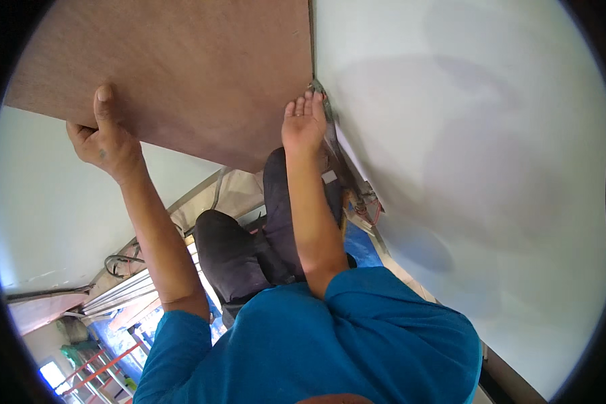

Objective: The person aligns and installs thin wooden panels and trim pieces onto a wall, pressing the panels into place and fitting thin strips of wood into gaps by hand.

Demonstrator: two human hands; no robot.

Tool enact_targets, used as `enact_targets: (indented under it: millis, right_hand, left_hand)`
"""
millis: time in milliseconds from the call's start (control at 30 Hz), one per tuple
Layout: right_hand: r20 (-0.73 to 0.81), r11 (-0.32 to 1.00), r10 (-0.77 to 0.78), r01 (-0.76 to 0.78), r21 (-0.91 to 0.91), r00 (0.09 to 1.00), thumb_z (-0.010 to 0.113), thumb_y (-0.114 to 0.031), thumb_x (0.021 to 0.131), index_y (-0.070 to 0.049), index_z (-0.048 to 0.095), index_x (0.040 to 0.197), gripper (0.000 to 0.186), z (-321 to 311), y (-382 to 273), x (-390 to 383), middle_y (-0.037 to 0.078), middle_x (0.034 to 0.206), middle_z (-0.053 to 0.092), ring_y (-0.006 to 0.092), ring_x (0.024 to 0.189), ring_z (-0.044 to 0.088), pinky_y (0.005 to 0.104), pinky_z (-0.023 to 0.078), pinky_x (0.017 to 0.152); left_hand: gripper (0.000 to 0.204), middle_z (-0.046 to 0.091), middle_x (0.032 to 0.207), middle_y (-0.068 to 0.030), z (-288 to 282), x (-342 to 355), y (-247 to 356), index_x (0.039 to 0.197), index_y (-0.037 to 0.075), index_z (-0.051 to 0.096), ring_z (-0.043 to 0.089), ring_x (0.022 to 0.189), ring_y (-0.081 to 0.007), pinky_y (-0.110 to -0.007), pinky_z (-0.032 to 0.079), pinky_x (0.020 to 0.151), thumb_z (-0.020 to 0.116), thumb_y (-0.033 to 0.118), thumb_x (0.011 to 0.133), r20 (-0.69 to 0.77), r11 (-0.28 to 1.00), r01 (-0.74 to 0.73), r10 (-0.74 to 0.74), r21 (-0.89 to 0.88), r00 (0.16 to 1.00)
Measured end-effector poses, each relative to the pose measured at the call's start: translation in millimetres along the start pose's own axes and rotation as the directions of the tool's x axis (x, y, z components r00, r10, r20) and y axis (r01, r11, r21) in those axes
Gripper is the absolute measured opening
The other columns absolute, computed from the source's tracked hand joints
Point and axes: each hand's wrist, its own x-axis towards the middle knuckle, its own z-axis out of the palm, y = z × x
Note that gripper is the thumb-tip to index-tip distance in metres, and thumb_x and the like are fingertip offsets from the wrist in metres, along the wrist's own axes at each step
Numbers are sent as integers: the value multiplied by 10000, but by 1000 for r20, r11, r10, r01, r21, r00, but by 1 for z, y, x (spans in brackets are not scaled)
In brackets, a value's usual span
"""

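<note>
**Teal-blue top, dark trousers, short sleeves**

The person wears a teal-blue top (296,343) in plain cloth, with soft creases spreading across the chest. Its left sleeve (178,343) and right sleeve (384,303) are short and loose, both ending near the elbow, leaving the forearms bare. The left hand (111,145) is ungloved and carries a small, dark greenish mark near the base of the thumb. The right hand (304,128) is bare too. The trousers (229,256) are blackish, wrinkled, and slightly faded in patches.

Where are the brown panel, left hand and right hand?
Brown panel (182,71): head view, middle of its face.
Left hand (112,146): head view, below the thumb.
Right hand (304,129): head view, on the palm.
</note>
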Motion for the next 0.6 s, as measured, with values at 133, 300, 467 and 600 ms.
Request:
enact_targets:
  millis: [133, 300, 467, 600]
  right_hand:
    - [80, 907, -124, 146, -394, 989, 765, -253, 940, -125, 597, 1208, 342, 11, 22, 3, -4, 1162, 587, 135, 1113, 490, 361, 365, 1014]
    - [50, 862, -101, 113, -495, 994, 729, -247, 973, -123, 598, 1158, 258, 1, 12, 34, -16, 1083, 553, 122, 1016, 483, 339, 360, 976]
    - [125, 847, -73, 127, -516, 990, 733, -293, 970, -121, 608, 1156, 283, 4, 8, 43, -9, 1125, 540, 135, 1046, 469, 355, 362, 995]
    - [93, 790, -54, 99, -605, 994, 679, -315, 996, -92, 599, 1242, 341, 14, 29, 9, 24, 1188, 561, 160, 1084, 487, 356, 382, 1019]
  left_hand:
    - [396, 700, 987, -126, 8, 4, -4, 1030, -5, 631, 681, 935, -183, -293, 535, 850, 828, 310, 893, -25, 1000, -27, 27, 2, 999]
    - [454, 676, 958, -107, 27, 1, 10, 1012, 12, 635, 656, 926, -175, -289, 497, 848, 837, 394, 874, -68, 999, -37, 39, 31, 997]
    - [527, 652, 973, -119, 34, 5, 2, 1039, -37, 617, 643, 883, -199, -331, 514, 863, 837, 412, 872, -69, 968, -92, 111, 235, 991]
    - [641, 605, 1096, -156, 7, 7, 6, 1161, -60, 559, 615, 1029, -242, -362, 492, 931, 836, 436, 864, -133, 976, -203, 211, 73, 968]
